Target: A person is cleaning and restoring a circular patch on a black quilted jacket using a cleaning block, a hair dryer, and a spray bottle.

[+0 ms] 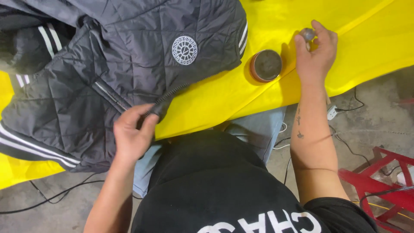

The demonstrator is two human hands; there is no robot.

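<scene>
The head camera looked down at a person seated at a surface covered with bright yellow cloth (345, 39). A dark grey quilted jacket with white stripes and a round white emblem (129, 60) lay spread across the left side of the surface, its near edge hanging toward the person's lap. The left hand (131, 133) rested at the jacket's near front edge, fingers (148, 123) pinched narrowly on the lower end of the metal zipper (161, 103). To the right of the jacket, a small round reddish-brown tin with a grey top (265, 65) stood on the yellow cloth. Just right of the tin, the right hand (317, 54) was raised above the cloth, its fingers (321, 30) closed around a small round greyish object (308, 34); what it was could not be told. On the concrete floor at the near right stood a red metal frame (379, 177), with thin cables (349, 149) trailing nearby.
</scene>
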